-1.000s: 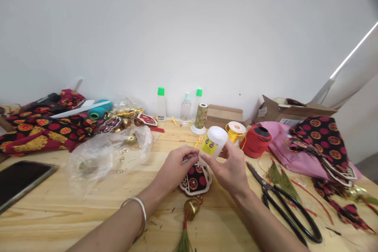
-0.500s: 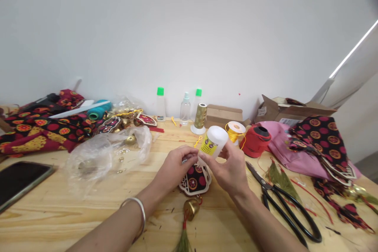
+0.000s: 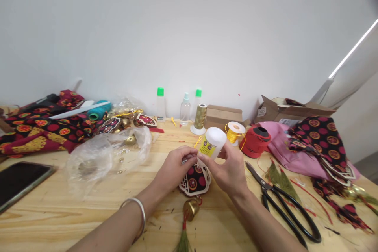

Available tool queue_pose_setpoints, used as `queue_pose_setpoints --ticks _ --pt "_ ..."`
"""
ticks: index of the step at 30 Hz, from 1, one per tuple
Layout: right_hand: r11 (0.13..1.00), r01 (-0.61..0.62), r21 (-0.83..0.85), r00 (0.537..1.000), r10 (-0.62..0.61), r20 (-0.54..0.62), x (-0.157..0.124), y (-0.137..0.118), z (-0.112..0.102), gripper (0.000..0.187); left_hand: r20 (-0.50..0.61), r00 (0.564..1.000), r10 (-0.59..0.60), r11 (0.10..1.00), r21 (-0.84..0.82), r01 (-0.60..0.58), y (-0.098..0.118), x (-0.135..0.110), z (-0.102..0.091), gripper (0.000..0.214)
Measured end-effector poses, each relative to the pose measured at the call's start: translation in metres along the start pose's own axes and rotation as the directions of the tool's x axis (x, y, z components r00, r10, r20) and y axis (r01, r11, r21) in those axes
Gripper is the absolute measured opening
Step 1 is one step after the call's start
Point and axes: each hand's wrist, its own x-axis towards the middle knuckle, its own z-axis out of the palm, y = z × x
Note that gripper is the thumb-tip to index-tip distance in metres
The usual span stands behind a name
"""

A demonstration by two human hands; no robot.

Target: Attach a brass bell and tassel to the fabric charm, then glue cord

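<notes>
Smooth, translucent white plastic for the bottle (image 3: 212, 145) at the centre of the frame. Below it, patterned cloth edged with matt, wood-like trim on the ornament (image 3: 196, 181). Shiny brass-coloured metal for the bell (image 3: 191, 208), lower centre; fine, thready fibre for the tassel (image 3: 183, 241). Pale, grained wood across the counter (image 3: 97, 216). At left, thin crinkled plastic for the bag (image 3: 94, 157).

One camera on the person's head gives the view, facing forward and tilted down across a wooden table (image 3: 97, 212) to a pale wall (image 3: 189, 27), which fills about the upper half. The forearms (image 3: 113, 226) rise from the bottom edge, bringing the left hand (image 3: 174, 165) and right hand (image 3: 228, 171) close, below mid-picture. The wide frame cuts off a phone (image 3: 23, 181) at left; green-capped bottles (image 3: 160, 106) stand farther off, near the wall.
</notes>
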Motion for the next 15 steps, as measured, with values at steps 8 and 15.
queue_pose_setpoints --ticks 8,15 --pt "1.0 -0.02 0.015 1.0 0.019 0.003 0.0007 -0.0007 0.0007 0.022 0.006 1.0 -0.004 1.0 0.003 0.004 -0.0002 0.0001 0.0 0.019" --pt "0.997 -0.044 0.065 0.999 0.045 -0.015 -0.0004 0.0024 -0.0013 0.023 0.011 1.0 -0.021 1.0 -0.019 0.021 0.0022 0.0006 -0.0001 0.016"
